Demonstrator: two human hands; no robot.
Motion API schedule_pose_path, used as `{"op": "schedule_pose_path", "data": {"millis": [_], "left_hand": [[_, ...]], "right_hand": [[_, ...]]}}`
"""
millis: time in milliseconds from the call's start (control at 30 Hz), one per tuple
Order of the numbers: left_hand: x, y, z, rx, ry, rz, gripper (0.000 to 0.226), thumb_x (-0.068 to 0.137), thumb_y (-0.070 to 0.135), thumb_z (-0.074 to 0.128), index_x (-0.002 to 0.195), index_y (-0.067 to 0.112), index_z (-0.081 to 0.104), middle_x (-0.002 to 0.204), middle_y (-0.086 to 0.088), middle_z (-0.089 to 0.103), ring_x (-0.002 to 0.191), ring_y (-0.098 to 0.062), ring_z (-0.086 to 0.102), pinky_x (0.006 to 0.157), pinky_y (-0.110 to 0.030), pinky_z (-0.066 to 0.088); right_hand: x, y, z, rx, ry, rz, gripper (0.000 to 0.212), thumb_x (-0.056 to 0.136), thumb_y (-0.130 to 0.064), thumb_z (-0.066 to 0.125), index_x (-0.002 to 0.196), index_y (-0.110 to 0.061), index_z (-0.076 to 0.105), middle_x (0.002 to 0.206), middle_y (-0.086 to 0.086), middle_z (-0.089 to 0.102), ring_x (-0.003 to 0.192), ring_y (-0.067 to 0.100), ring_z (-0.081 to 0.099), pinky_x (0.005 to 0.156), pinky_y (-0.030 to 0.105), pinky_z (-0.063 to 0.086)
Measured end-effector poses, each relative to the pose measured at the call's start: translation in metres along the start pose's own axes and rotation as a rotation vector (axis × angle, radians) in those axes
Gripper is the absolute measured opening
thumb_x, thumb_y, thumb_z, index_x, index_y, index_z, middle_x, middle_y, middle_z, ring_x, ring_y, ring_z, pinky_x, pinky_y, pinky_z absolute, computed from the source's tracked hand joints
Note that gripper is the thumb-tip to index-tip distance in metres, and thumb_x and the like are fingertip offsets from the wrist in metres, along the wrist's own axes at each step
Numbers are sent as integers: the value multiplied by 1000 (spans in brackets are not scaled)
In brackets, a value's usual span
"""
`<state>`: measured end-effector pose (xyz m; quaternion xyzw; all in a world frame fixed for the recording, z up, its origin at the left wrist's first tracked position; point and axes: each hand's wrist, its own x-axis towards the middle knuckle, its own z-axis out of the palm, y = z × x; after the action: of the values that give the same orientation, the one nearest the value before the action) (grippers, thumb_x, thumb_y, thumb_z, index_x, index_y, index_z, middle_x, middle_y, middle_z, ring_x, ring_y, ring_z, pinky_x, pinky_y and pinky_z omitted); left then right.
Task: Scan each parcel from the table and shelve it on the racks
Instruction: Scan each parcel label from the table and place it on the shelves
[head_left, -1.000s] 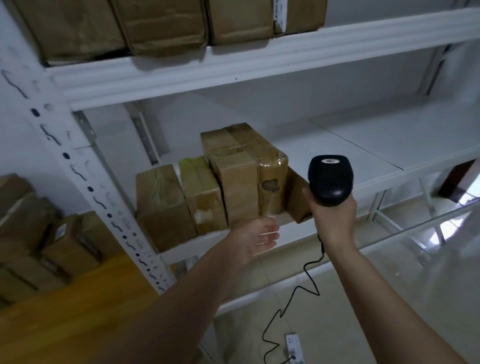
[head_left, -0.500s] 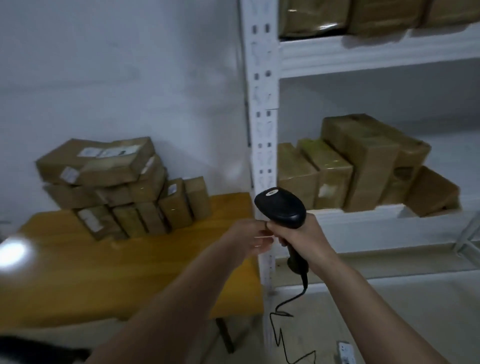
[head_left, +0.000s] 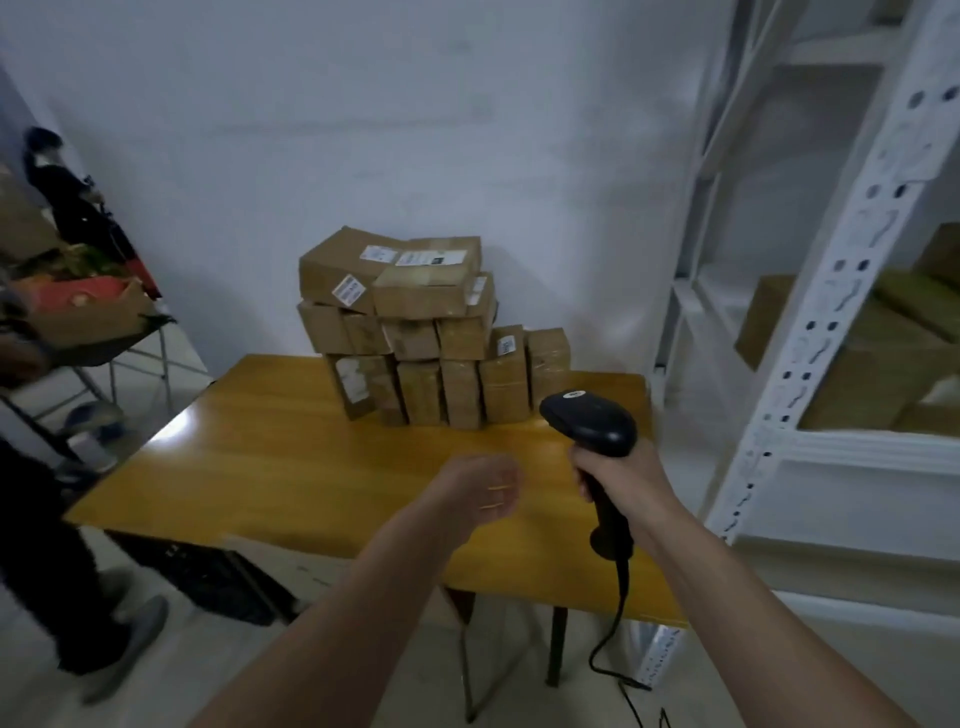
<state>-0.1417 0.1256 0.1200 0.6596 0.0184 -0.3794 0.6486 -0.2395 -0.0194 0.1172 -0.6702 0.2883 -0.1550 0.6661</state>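
Several brown cardboard parcels (head_left: 415, 332) with white labels are stacked at the far edge of a wooden table (head_left: 291, 467), against the wall. My right hand (head_left: 618, 475) grips a black corded barcode scanner (head_left: 592, 423) over the table's right side, its head pointing toward the stack. My left hand (head_left: 480, 491) hovers over the table's middle, blurred, holding nothing, fingers loosely curled. Shelved parcels (head_left: 872, 364) sit on the white rack (head_left: 810, 364) at right.
A person in dark trousers (head_left: 62, 587) stands at the left by the table's corner. Behind them a folding stand carries an open box (head_left: 78, 312) of mixed items. The scanner's cable (head_left: 613, 639) hangs down to the floor beside the table leg.
My view has swung left from the rack to the table. My left hand left the shelved parcels and both hands now hang over the table; the scanner stays in my right hand.
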Motion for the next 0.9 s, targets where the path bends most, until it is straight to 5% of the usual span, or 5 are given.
{"op": "schedule_pose_path", "data": {"millis": [533,767,900], "left_hand": [[100,83,-95,-16,169,-28,9,91,13,66,91,6,60,99,-14,65,93,-27,64,87,-38,56],[168,154,-98,-168,193,-31,20,91,14,66,103,2,56,72,-7,49,63,-19,49,61,-31,45],[201,177,-104,-262,180,-28,61,84,25,75,135,4,50,75,-7,49,66,-18,49,69,-30,51]], "right_hand": [[128,-46,101,120,-66,4,7,83,-10,73,80,-5,69,57,4,64,51,17,59,51,28,49],[203,-70,123,149,-103,26,9,82,-10,74,81,-3,69,59,6,65,52,18,59,54,30,49],[233,-77,135,196,-116,61,12,81,-9,74,86,-3,66,61,7,64,50,17,58,51,29,48]]}}
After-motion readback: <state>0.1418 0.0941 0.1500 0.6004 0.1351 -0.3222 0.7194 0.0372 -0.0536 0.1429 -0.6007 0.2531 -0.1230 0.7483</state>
